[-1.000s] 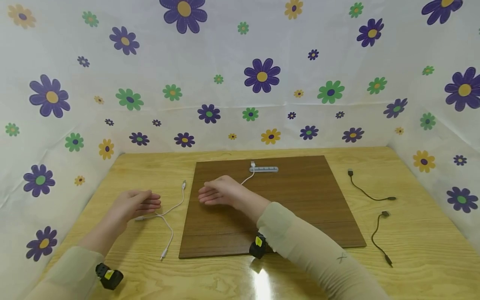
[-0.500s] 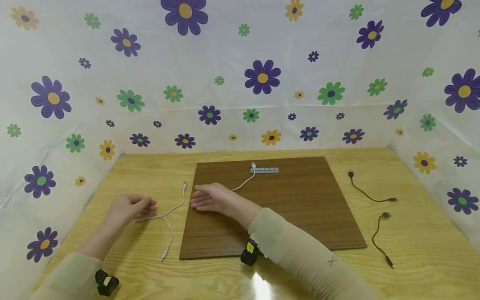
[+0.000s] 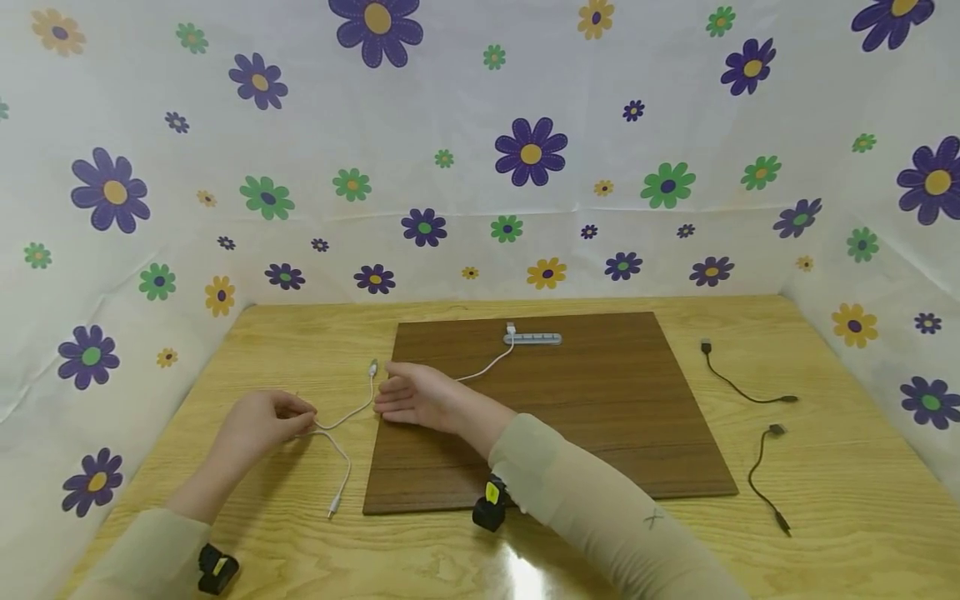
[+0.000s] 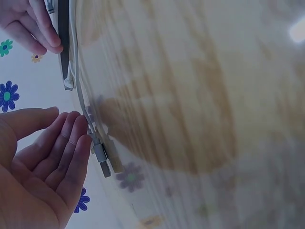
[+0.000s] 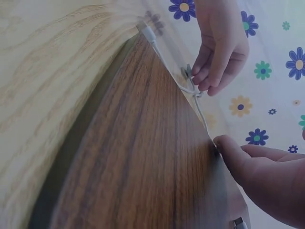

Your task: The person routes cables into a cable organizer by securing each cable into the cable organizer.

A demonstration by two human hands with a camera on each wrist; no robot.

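Near the left side of the table my left hand (image 3: 261, 423) bends its thumb and fingers close over the white charging cables (image 3: 341, 446), which cross there. In the left wrist view its fingertips sit beside a cable's USB plug (image 4: 101, 155), and nothing shows between thumb and fingers. My right hand (image 3: 420, 396) extends its fingers over the left edge of the brown board (image 3: 570, 417), close to the upper white connector (image 3: 372, 368). Another white cable (image 3: 487, 367) runs from the grey cable clip (image 3: 538, 339) to behind the right hand; its far end is hidden.
Two short black cables (image 3: 738, 390) lie on the wooden table (image 3: 750, 317) right of the board. A flower-printed cloth (image 3: 465, 183) stands behind and at both sides. Black wrist cameras (image 3: 489, 508) hang below the sleeves.
My left thumb and fingertips have drawn together over the crossing cables. My right hand has shifted left and slightly down to the board's left edge, uncovering more of the clipped cable.
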